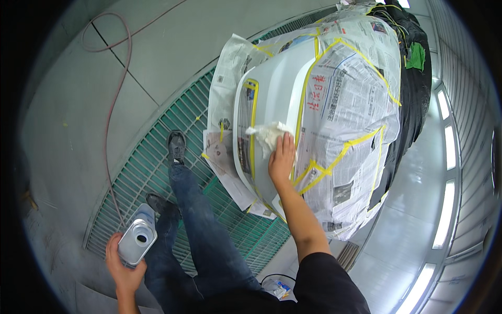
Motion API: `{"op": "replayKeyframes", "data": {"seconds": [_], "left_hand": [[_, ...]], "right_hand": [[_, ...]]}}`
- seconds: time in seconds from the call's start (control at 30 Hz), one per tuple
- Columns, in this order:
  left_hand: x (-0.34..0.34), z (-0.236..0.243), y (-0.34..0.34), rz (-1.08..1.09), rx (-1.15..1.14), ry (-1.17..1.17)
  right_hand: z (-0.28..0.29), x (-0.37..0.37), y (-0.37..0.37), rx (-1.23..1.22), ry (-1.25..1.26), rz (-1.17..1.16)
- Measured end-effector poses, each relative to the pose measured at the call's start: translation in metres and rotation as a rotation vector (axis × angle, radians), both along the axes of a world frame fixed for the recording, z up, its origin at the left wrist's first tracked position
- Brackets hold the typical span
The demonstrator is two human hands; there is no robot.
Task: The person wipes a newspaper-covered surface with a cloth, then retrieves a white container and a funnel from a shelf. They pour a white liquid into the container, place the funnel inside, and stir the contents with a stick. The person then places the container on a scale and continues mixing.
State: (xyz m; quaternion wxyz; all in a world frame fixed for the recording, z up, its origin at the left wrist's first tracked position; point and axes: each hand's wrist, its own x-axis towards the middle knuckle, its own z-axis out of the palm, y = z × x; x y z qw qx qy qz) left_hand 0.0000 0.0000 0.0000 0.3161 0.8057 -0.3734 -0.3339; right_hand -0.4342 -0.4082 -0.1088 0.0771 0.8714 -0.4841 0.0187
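Note:
A white car bumper (pixel 280 83) is framed by yellow masking tape (pixel 337 162) and newspaper sheets (pixel 350 89). My right hand (pixel 282 154) presses a crumpled cream cloth (pixel 269 135) on the bumper's white surface, fingers over the cloth, beside a taped, covered opening. Low on the left, my left hand (pixel 125 264) grips a rectangular metal can (pixel 137 251) with a round open neck on top, held out beside my legs.
My feet stand on a green floor grating (pixel 136 178). A red hose (pixel 125 68) loops over the grey floor (pixel 63 157) at left. Black sheeting (pixel 415 104) hangs behind the covered car. Booth walls with strip lights (pixel 449 146) run along the right.

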Motion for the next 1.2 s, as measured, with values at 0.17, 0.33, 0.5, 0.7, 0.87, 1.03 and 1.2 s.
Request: {"op": "replayKeyframes", "data": {"seconds": [0.17,0.33,0.5,0.7,0.87,1.03,1.2], "left_hand": [[0.023,0.013,-0.045,0.045,0.027,0.005],[0.050,-0.007,-0.118,0.096,0.026,-0.007],[0.074,-0.012,-0.203,0.114,0.046,0.039],[0.102,-0.028,-0.260,0.118,0.036,0.123],[0.129,-0.037,-0.287,0.062,0.118,0.068],[0.151,-0.060,-0.292,0.025,0.120,0.114],[0.165,-0.085,-0.293,0.019,0.172,0.086]], "right_hand": [[0.020,0.077,-0.122,-0.093,0.122,0.054],[0.019,0.124,-0.249,-0.191,0.353,0.034],[0.019,0.145,-0.357,-0.115,0.479,-0.040],[0.013,0.157,-0.460,-0.017,0.864,-0.195],[0.005,0.172,-0.475,0.093,1.041,-0.129],[-0.060,0.188,-0.412,0.417,1.117,0.019],[-0.129,0.198,-0.364,0.522,1.090,0.083]]}}
